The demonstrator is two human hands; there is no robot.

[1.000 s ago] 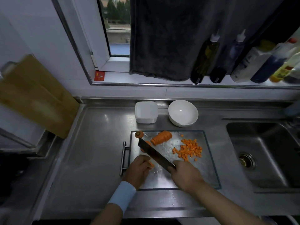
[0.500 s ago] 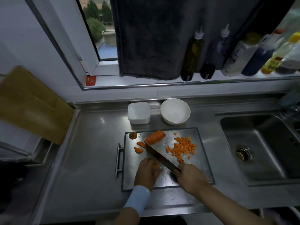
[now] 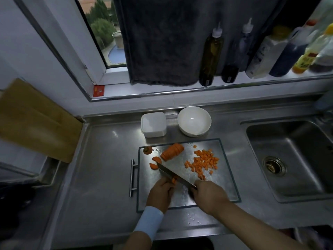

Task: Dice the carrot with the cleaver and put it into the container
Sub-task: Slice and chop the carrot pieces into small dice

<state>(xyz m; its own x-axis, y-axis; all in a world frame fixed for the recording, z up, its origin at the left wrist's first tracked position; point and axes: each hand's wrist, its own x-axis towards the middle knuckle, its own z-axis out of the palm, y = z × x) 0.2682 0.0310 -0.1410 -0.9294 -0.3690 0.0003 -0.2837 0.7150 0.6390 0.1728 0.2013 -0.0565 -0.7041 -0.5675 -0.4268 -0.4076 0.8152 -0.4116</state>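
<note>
On the steel cutting board (image 3: 223,184) my right hand (image 3: 209,196) grips the handle of the cleaver (image 3: 173,175), whose blade runs up and left. My left hand (image 3: 161,192) curls over small carrot pieces (image 3: 173,180) right against the blade. Two half-round slices (image 3: 154,163) lie beyond the blade tip. A sliced carrot chunk (image 3: 172,151) and the carrot stub end (image 3: 147,150) sit at the board's far left. A pile of diced carrot (image 3: 202,163) lies to the right. The white square container (image 3: 153,124) stands behind the board.
A white bowl (image 3: 194,121) stands next to the container. The sink (image 3: 292,159) opens to the right. A wooden board (image 3: 34,120) leans at the left. Bottles (image 3: 210,51) line the sill under a dark towel (image 3: 162,40).
The view has drifted, so the board sits more central. Two half-round slices now show beyond the blade tip. Both hands keep their hold, and the cleaver stays across the pieces by my left fingers.
</note>
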